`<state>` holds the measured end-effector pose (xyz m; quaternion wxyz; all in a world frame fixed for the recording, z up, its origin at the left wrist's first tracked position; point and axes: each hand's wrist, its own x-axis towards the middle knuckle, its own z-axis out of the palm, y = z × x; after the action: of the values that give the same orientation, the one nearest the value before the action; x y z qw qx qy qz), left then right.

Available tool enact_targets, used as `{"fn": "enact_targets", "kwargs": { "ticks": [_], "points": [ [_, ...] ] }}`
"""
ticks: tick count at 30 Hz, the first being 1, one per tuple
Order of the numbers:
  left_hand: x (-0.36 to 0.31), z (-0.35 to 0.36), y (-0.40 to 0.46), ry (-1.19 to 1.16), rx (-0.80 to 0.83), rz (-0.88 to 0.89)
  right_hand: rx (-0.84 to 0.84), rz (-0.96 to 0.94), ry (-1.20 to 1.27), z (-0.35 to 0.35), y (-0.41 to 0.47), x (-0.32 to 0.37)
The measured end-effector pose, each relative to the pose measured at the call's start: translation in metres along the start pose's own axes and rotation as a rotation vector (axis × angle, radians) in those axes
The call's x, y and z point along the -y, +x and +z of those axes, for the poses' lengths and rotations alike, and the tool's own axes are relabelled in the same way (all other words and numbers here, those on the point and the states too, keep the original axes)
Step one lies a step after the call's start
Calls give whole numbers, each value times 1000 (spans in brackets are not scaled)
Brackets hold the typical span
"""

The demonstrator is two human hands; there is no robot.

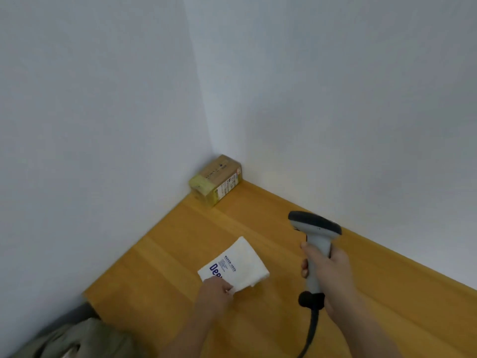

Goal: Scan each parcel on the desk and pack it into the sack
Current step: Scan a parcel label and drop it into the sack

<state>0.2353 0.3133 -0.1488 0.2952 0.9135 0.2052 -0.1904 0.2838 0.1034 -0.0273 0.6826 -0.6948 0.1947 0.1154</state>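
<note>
A white soft parcel (238,262) with blue print lies flat on the wooden desk (180,241), near the middle. My left hand (215,293) pinches its near corner. My right hand (327,270) grips the handle of a grey and black barcode scanner (313,226), held above the desk to the right of the parcel, its head turned toward the parcel. The scanner's black cable (311,329) hangs down from the handle. An olive-green sack (85,339) shows at the bottom left, below the desk's edge.
A brown and yellow-green box (215,180) sits in the far corner of the desk, against both white walls. The desk's left edge runs along the wall down to the sack.
</note>
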Motion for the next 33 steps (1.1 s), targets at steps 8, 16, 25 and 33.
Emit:
{"fn": "enact_targets", "kwargs": {
  "ticks": [8,16,25,33],
  "points": [
    [-2,-67,-103,-1229,47,-125,42,-55,45,-6,-82,0],
    [-5,-98,-185,-1582,200,43,80,-96,93,-24,-154,0],
    [-21,-111,-245,-1338,203,90,199,-100,315,-33,-182,25],
    [-29,-129,-265,-1346,-9,81,262,-229,31,-79,-172,59]
  ]
}}
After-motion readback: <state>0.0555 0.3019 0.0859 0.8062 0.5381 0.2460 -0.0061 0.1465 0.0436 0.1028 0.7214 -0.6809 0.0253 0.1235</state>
